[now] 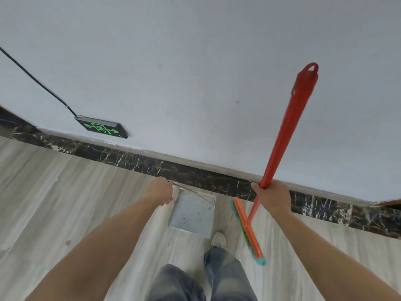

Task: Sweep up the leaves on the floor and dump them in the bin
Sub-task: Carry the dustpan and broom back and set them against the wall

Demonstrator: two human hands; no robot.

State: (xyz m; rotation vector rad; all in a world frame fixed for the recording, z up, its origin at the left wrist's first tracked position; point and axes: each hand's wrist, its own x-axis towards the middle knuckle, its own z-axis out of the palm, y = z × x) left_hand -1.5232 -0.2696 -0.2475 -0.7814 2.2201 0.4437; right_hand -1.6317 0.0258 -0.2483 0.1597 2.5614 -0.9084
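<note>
Pale wood-grain floor [65, 192] runs up to a dark marbled skirting [134, 159] and a plain white wall [195, 61]. Low on that wall sits a lit green exit sign [102, 127], with a black cable [34, 79] rising from it and cut off at the left edge.

The left hand [161, 191] is curled round the thin wire handle of a metal dustpan [192, 211], which hangs or rests just short of the skirting; whether it touches the floor is hard to tell, and specks inside it are too small to identify. The right hand [272, 197] grips the red broom [288, 131] partway down its shaft. The broom's orange head with green bristles [249, 231] lies just right of the dustpan, beside a pale shoe [219, 238]. Jeans-clad legs [195, 281] are cut off at the bottom edge.

Open floor stretches to the left and right of the person.
</note>
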